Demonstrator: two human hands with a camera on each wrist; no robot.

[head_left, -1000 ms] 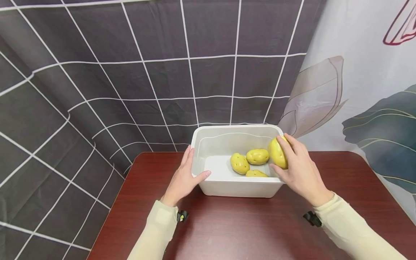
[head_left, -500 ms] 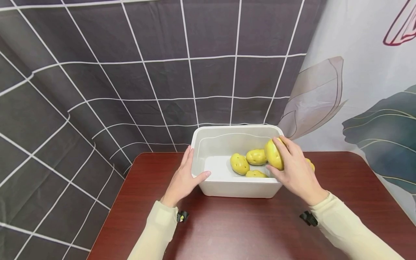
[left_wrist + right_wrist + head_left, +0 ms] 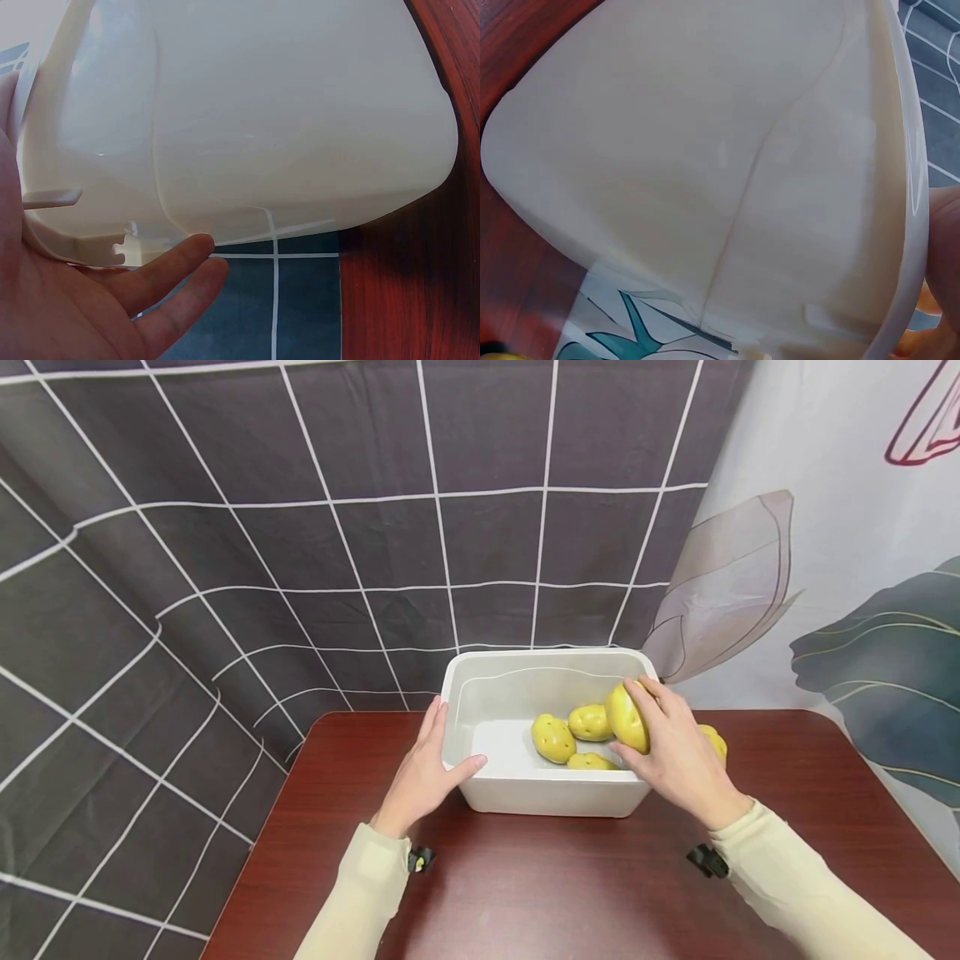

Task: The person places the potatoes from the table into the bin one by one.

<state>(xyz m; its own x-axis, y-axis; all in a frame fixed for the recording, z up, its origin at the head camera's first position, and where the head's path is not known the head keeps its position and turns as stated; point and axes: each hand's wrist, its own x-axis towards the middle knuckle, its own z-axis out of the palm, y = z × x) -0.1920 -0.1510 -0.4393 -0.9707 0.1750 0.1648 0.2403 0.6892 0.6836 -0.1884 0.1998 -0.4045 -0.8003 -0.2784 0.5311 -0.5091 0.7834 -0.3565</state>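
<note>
A white plastic bin (image 3: 553, 796) stands on the table. My left hand (image 3: 422, 768) holds its left front corner, thumb over the rim and fingers along the outer wall; in the left wrist view those fingers (image 3: 180, 285) lie against the outside. With my right hand (image 3: 678, 760) I grip a yellow potato (image 3: 626, 718) over the bin's right side, fingertips on top and thumb below. Inside, toward the right, lie a left potato (image 3: 552, 738), a back potato (image 3: 588, 723) and a front potato (image 3: 591, 762), the last partly hidden by the front wall.
Beyond my right hand another yellow potato (image 3: 715, 742) shows, partly covered by the hand. The reddish-brown table (image 3: 540, 885) ends just behind the bin. A dark grid-patterned cloth (image 3: 360, 560) hangs at the back and left, a pale leaf-printed one (image 3: 840, 552) at the right.
My right hand has shifted a little left with the potato, further over the bin. The potato to its right has come into sight. The left hand and bin have not moved.
</note>
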